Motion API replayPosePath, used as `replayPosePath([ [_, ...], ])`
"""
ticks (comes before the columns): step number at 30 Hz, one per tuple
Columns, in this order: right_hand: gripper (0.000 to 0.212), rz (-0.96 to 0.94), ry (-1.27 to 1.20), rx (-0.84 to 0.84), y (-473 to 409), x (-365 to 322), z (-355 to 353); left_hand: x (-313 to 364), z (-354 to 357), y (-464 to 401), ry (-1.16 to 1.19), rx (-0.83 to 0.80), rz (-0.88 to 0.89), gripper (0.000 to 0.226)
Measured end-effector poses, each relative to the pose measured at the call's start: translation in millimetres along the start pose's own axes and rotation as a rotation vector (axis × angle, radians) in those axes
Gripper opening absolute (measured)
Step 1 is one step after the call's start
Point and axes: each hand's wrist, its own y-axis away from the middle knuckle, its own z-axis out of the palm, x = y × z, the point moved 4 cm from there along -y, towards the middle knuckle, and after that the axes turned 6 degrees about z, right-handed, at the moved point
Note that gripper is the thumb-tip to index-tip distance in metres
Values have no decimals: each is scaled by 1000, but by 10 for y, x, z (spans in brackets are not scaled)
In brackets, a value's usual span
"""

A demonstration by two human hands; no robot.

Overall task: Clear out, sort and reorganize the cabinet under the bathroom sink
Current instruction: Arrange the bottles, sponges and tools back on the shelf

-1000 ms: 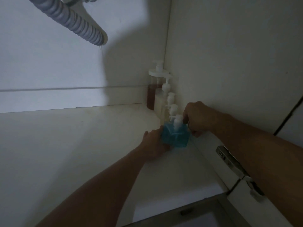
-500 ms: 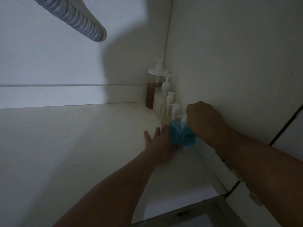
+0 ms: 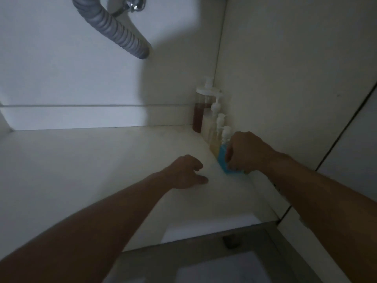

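Now: blue bottle at the front of the right-wall row

Currently my right hand (image 3: 245, 153) is curled round the blue bottle (image 3: 222, 158), fingers wrapped over its top and near side so that the pump head is hidden; only the blue body shows to the left of and below my knuckles. Bottle stands on the cabinet floor (image 3: 102, 170), against the right side wall (image 3: 285, 78), touching or just beside the next bottle back; I cannot tell which.

My left hand (image 3: 188, 173) grips nothing. Fingers loosely curled, tips pointing toward the bottle, hand low over the floor and apart from the bottle. Contact with the floor cannot be told.

Row behind the blue bottle, running along the right wall to the back corner: three pale pump bottles (image 3: 214, 129), then a taller clear dispenser (image 3: 202, 111) with brown liquid in its lower part and a white lid and pump.

Grey corrugated drain hose (image 3: 118, 31) hangs from above at upper left, its end against the back wall (image 3: 61, 78). Lighting dim; labels not readable
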Motion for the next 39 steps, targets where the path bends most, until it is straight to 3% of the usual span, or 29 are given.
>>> replayPosePath([
  [3, 17, -59, -141, -209, 264, -280, 132, -23, -285, 533, 15, -10, -11, 52],
  [9, 22, -220, -121, -536, 872, -874, 576, -172, -599, 1715, 35, -92, -115, 48],
  [13, 14, -339, -106, -663, 1228, -1149, 964, -285, -451, 2403, 134, -288, -201, 24],
  [16, 19, -423, -56, -742, 1474, -1322, 1359, -478, -140, 2787, 16, -507, -280, 36],
  [20, 29, -530, 29, -727, 1756, -1487, 2079, -938, 421, 3178, -266, -686, -391, 85],
  [25, 73, -660, 220, -667, 2061, -1438, 2908, -1506, 1056, 3522, -527, -571, -390, 125],
  [28, 92, -736, 297, -628, 2246, -1339, 3198, -1670, 1214, 3644, -611, -519, -356, 126],
  [32, 85, -796, 301, -528, 2316, -1329, 3204, -1609, 1165, 3632, -591, -476, -309, 120],
  [39, 82, -871, 300, -572, 2130, -1408, 2101, -892, 510, 3414, -566, -569, -257, 113],
])
